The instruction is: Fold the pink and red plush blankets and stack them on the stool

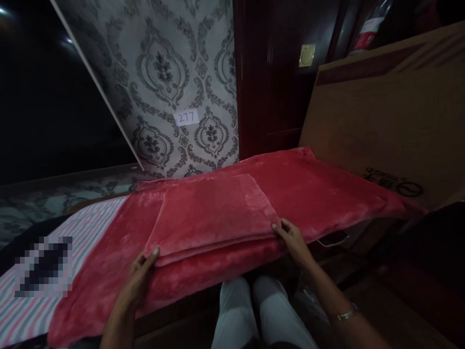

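Note:
A folded red plush cloth (214, 208) lies in layers on a larger red blanket (301, 189) spread over a long low surface. My left hand (140, 271) pinches the near left corner of the folded cloth, thumb on top and fingers beneath or beside it. At the near right corner, my right hand (290, 237) grips the same cloth between thumb and fingers. Its near edge runs between my two hands and shows more than one layer.
Striped fabric (98, 218) lies at the left, with a blurred-out patch on it. A large cardboard box (385, 116) leans at the right, a bottle (370, 29) behind it. A dark screen (54, 97) stands at the left before a patterned wall (163, 63) with a "277" label (187, 117).

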A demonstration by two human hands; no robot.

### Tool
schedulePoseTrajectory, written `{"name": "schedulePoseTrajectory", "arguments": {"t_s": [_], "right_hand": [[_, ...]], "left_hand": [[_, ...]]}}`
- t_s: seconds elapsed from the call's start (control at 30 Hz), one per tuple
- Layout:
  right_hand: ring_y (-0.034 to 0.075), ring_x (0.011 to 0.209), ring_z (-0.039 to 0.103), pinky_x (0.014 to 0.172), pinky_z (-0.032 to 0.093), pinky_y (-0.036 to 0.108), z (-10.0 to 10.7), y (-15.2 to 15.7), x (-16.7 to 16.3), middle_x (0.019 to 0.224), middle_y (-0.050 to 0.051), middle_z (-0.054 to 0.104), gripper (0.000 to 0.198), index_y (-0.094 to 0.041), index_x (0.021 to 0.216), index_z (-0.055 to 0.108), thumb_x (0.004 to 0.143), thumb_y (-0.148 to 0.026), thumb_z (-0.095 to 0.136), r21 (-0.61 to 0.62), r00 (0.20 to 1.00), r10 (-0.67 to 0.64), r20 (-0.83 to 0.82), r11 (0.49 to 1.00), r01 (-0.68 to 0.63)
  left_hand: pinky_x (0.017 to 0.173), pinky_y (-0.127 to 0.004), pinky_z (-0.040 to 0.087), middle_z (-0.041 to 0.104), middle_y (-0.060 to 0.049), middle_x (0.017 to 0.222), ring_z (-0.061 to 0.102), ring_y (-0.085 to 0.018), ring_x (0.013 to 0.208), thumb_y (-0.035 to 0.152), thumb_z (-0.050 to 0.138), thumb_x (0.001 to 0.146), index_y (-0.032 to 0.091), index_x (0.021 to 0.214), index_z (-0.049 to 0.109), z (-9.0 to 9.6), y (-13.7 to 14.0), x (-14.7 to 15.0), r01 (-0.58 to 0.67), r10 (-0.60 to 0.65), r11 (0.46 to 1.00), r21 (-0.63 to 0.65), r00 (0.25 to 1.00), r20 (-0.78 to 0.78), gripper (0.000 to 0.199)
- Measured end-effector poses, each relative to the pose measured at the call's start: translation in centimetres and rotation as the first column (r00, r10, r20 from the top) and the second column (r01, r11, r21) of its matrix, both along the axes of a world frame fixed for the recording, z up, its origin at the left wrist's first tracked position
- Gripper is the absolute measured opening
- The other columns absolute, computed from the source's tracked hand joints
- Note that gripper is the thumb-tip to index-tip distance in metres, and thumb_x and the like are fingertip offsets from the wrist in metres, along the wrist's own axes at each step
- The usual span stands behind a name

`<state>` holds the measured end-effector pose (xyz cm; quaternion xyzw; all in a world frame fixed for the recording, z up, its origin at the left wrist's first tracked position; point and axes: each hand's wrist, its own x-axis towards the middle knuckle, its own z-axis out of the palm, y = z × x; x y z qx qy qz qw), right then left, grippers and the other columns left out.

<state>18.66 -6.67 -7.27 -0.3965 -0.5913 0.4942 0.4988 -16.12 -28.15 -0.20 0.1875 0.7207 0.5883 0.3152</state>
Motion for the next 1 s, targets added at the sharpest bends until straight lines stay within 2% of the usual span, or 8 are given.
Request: {"name": "schedulePoseTrajectory", "arguments": {"t_s": [0.27, 0.4, 0.53, 0.77, 0.83, 0.9, 0.97, 1.0], "right_hand": [[0.028, 0.096, 0.065, 0.090, 0.050, 0.041, -0.3, -0.5, -1.0, 0.102, 0.008, 0.073, 0.045, -0.020, 0.100, 0.066, 0.065, -0.047, 0.071, 0.085, 0.998, -0.014, 0.066, 0.996, 0.008], [0.027, 0.089, 0.065, 0.085, 0.051, 0.040, -0.2, 0.3, -1.6, 0.093, 0.006, 0.074, 0.038, -0.022, 0.095, 0.067, 0.060, -0.031, 0.056, 0.133, 0.997, -0.064, 0.045, 0.989, 0.057], [0.025, 0.081, 0.064, 0.077, 0.052, 0.037, 0.4, 0.7, -1.6, 0.082, 0.004, 0.072, 0.033, -0.023, 0.083, 0.065, 0.054, -0.028, 0.051, 0.119, 0.996, -0.085, -0.027, 0.989, 0.088], [0.026, 0.085, 0.067, 0.082, 0.054, 0.040, -0.4, 0.5, 1.0, 0.083, 0.004, 0.072, 0.027, -0.023, 0.080, 0.066, 0.058, -0.027, 0.051, 0.106, 1.000, -0.017, 0.004, 0.994, 0.017], [0.026, 0.086, 0.068, 0.083, 0.054, 0.042, 0.2, 1.0, 2.1, 0.088, 0.006, 0.072, 0.028, -0.022, 0.085, 0.067, 0.063, -0.028, 0.050, 0.166, 0.993, -0.112, 0.041, 0.981, 0.104], [0.027, 0.095, 0.068, 0.090, 0.053, 0.045, 2.0, 1.8, 2.1, 0.100, 0.009, 0.072, 0.032, -0.022, 0.096, 0.069, 0.071, -0.029, 0.050, 0.305, 0.970, -0.234, 0.069, 0.930, 0.203], [0.027, 0.109, 0.065, 0.100, 0.049, 0.047, 5.0, 2.6, 0.5, 0.114, 0.011, 0.071, 0.037, -0.023, 0.111, 0.068, 0.081, -0.031, 0.048, 0.479, 0.962, -0.239, 0.129, 0.865, 0.151], [0.027, 0.117, 0.061, 0.106, 0.045, 0.048, 6.8, 3.1, -0.9, 0.122, 0.010, 0.069, 0.040, -0.024, 0.120, 0.067, 0.085, -0.031, 0.048, 0.548, 0.961, -0.198, 0.194, 0.834, 0.061]], "left_hand": [[0.082, -0.041, 0.060, 0.077, -0.006, 0.081, 0.073, -0.033, 0.089, 0.042, 0.089, 0.049, 0.024, 0.084, 0.071, 0.3, 0.1, -0.9, 0.017, -0.029, 0.997, -0.082, 0.989, -0.145, 0.042], [0.080, -0.042, 0.061, 0.074, -0.006, 0.071, 0.073, -0.033, 0.082, 0.041, 0.088, 0.048, 0.024, 0.079, 0.069, 0.9, 0.8, -0.5, 0.007, -0.030, 0.994, -0.105, 0.975, -0.221, 0.040], [0.071, -0.043, 0.061, 0.065, -0.003, 0.055, 0.073, -0.034, 0.075, 0.044, 0.086, 0.050, 0.023, 0.081, 0.068, 0.4, 0.5, -0.8, -0.042, 0.018, 0.994, -0.104, 0.974, -0.225, 0.041], [0.075, -0.046, 0.062, 0.076, -0.007, 0.080, 0.073, -0.036, 0.087, 0.049, 0.081, 0.055, 0.027, 0.085, 0.070, -1.6, -1.7, -2.2, -0.045, 0.030, 0.997, -0.069, 0.979, -0.202, 0.039], [0.084, -0.047, 0.061, 0.077, -0.004, 0.092, 0.071, -0.035, 0.099, 0.054, 0.075, 0.060, 0.033, 0.094, 0.070, -0.6, -1.8, -3.3, -0.080, 0.069, 0.996, -0.031, 0.962, -0.264, 0.040], [0.099, -0.048, 0.055, 0.076, -0.001, 0.106, 0.067, -0.035, 0.112, 0.058, 0.071, 0.062, 0.038, 0.098, 0.071, 1.3, -0.8, -4.2, -0.130, 0.128, 0.991, 0.023, 0.908, -0.398, 0.040], [0.111, -0.050, 0.045, 0.071, -0.004, 0.123, 0.060, -0.036, 0.124, 0.057, 0.073, 0.060, 0.033, 0.101, 0.072, 3.6, 1.8, -4.4, -0.096, 0.124, 0.992, 0.079, 0.821, -0.557, 0.047], [0.115, -0.050, 0.040, 0.067, -0.006, 0.131, 0.055, -0.036, 0.130, 0.056, 0.072, 0.063, 0.030, 0.104, 0.072, 4.9, 3.7, -4.1, -0.001, 0.058, 0.996, 0.094, 0.793, -0.607, 0.049]]}}
